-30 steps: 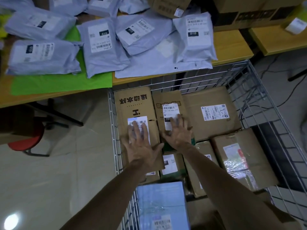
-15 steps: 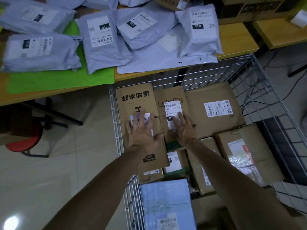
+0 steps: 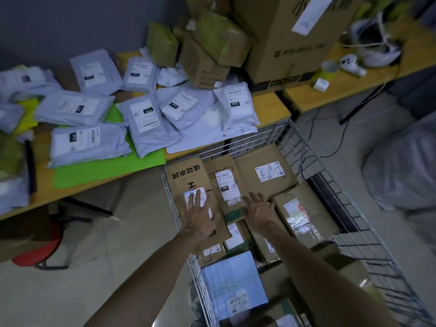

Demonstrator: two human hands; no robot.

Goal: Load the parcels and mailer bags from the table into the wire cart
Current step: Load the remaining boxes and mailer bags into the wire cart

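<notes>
The wire cart (image 3: 335,192) stands against the table's front edge and holds several cardboard parcels. My left hand (image 3: 199,214) lies flat, fingers spread, on a tall brown box (image 3: 186,179) at the cart's left side. My right hand (image 3: 258,208) hovers open with straight fingers beside a narrow labelled box (image 3: 224,178), holding nothing. Several grey mailer bags (image 3: 151,123) with white labels lie on the wooden table (image 3: 271,107). A pale blue parcel (image 3: 233,282) sits at the cart's near end.
Brown boxes (image 3: 205,64) and a large carton (image 3: 292,36) are stacked at the table's back right. A green sheet (image 3: 106,171) lies under the bags. A red stool (image 3: 35,253) stands under the table at left. Cables (image 3: 330,128) and a grey sack (image 3: 405,171) are on the floor right.
The view has tilted up, showing more of the table. My right hand has come off the narrow box and moved right. My left hand still rests on the tall box.
</notes>
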